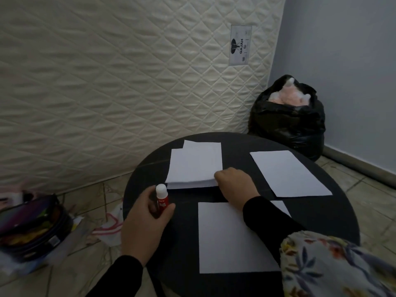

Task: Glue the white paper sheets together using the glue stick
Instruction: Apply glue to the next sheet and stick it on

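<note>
A round black table (334, 213) carries white paper. A stack of white sheets (195, 166) lies at the far middle, one single sheet (289, 173) at the right, another single sheet (227, 239) near me. My left hand (143, 224) grips a red glue stick with a white cap (161, 196), held upright at the table's left edge. My right hand (235, 185) rests on the stack's near right corner, fingers curled at the edge of the sheets; whether it pinches a sheet I cannot tell.
A quilted mattress (128, 78) leans against the wall behind the table. A filled black rubbish bag (287, 121) sits on the tiled floor at the back right. A dark open case (32, 224) and a white-and-red plastic bag (111, 226) lie on the floor at left.
</note>
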